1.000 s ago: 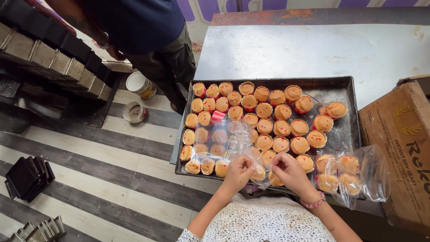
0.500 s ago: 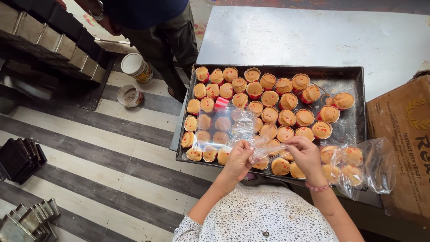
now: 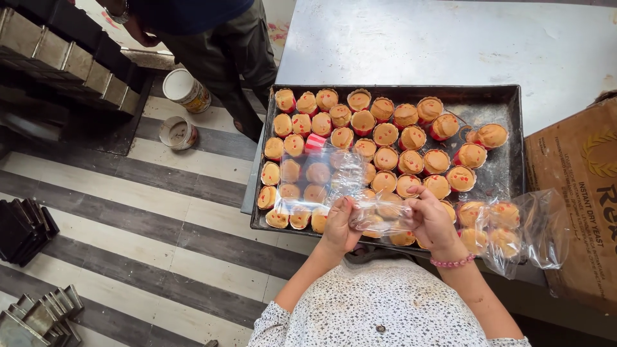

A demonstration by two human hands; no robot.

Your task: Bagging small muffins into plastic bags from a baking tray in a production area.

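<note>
Both hands pinch one clear bag [image 3: 334,183]: the left hand [image 3: 340,225] grips its near edge with fingers pressed together, the right hand [image 3: 432,220] pinches the same edge just beside it. The bag spreads away from the hands over cupcakes [image 3: 385,135] in a dark tray [image 3: 508,103] on the worktop [image 3: 450,45]. A filled bag [image 3: 498,225] lies just right of the right hand.

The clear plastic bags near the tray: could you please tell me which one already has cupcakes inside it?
The filled bag lying at the tray's right front corner, right of the right hand. The other bag, held by both hands, spreads flat over the cupcakes.
</note>
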